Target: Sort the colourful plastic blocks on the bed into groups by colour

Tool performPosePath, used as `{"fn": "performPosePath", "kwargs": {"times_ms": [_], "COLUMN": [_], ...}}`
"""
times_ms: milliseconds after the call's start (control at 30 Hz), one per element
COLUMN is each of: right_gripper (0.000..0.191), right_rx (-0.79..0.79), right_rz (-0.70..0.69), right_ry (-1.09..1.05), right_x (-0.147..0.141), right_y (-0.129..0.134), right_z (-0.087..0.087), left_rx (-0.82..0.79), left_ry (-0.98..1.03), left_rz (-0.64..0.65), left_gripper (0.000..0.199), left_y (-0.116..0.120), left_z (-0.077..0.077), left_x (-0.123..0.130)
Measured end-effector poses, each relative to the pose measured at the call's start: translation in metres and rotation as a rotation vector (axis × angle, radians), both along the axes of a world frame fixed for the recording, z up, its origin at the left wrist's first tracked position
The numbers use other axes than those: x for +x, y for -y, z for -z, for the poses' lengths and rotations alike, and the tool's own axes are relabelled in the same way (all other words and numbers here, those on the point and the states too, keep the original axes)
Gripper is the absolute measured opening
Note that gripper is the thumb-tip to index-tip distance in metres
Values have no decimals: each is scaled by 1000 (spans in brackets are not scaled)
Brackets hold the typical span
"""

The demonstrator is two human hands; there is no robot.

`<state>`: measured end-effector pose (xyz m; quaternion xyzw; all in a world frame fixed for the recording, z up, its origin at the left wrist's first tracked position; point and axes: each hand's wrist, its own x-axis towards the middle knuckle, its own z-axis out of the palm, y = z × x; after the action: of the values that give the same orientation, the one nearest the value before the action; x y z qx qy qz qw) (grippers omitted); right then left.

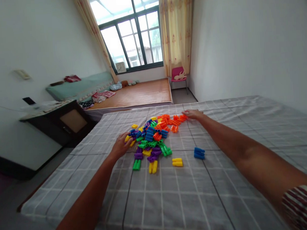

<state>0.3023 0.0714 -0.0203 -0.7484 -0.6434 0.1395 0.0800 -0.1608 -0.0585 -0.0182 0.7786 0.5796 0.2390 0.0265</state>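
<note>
A heap of plastic building pieces [149, 134] shaped like joined tubes, in blue, green, purple, yellow and orange, lies on the grey checked cloth [157, 203]. My left hand [121, 145] is at the heap's left edge, its fingers apart beside yellow pieces [129, 139]. To the upper right, my right hand [193, 114] has its fingers stretched out at the end of a group of orange pieces [177, 120]. Whether its fingertips grip one is too small to make out. Nearer to me, a yellow piece [177, 162] and a blue piece [199, 153] lie apart from the heap.
Beyond the cloth-covered surface stands a bed with a brown mat [144, 93] and several cloths on it. A dark cabinet [67, 122] is on the left. A pink chair [178, 75] holds a soft toy near the window [137, 37]. White walls rise at both sides.
</note>
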Motion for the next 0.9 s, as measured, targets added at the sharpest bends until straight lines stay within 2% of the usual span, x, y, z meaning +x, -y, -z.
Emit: {"fn": "performPosePath", "kwargs": {"times_ms": [67, 133, 200, 300, 400, 467, 567, 667, 767, 833, 900], "right_gripper": [66, 69, 69, 56, 48, 48, 50, 52, 51, 49, 49], "right_rx": [-2, 17, 45, 102, 113, 57, -61, -121, -50, -49, -116], "right_rz": [-71, -201, -321, -435, -486, -521, -633, -709, -691, -613, -511], "right_ry": [-17, -45, -65, -104, -240, -414, -691, -847, -779, -601, -369], "right_x": [-31, -62, -88, -116, -140, -155, -167, -147, -84, -28, 27], "right_y": [7, 16, 25, 37, 47, 57, 75, 94, 113, 132, 157], "right_z": [0, -1, -1, 0, -5, -17, -46, -81, -105, -106, -93], "left_rx": [86, 161, 146, 53, 56, 78, 105, 126, 184, 208, 206], "left_ry": [-5, -24, -85, -233, -342, -416, -534, -565, -500, -446, -386], "left_rz": [21, 99, 289, 631, 805, 830, 721, 561, 437, 357, 302], "left_gripper": [41, 38, 34, 36, 44, 43, 31, 21, 21, 23, 24], "left_y": [11, 28, 48, 77, 91, 90, 78, 66, 63, 63, 61], "left_z": [-4, -10, -14, -11, -1, 4, 2, -10, -24, -31, -33], "left_x": [23, 55, 93, 149, 188, 199, 194, 169, 138, 118, 98]}}
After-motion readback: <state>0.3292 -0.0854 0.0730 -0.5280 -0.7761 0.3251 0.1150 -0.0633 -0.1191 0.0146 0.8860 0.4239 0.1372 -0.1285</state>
